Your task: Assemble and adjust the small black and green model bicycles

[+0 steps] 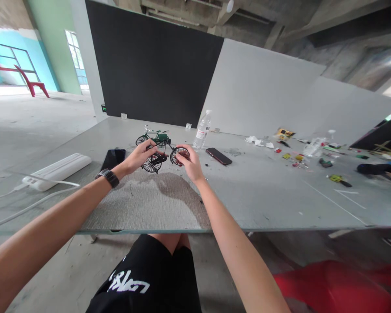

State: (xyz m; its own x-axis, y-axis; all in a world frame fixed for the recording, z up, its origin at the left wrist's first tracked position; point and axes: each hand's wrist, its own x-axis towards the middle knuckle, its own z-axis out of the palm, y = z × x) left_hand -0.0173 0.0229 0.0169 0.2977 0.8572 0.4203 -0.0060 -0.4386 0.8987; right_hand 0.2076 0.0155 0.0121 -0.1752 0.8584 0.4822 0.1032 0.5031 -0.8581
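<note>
The person's left hand [143, 154] grips the rear of a dark model bicycle [163, 158], the right hand [191, 163] closing on its front wheel [179, 155] — both hold it over a grained grey mat [143, 204]; frame and two wheels appear joined, so it looks well along, though whether anything is left to fit cannot be told; round, thin-spoked wheels, slim frame — a green model bicycle [153, 136] stands behind.
</note>
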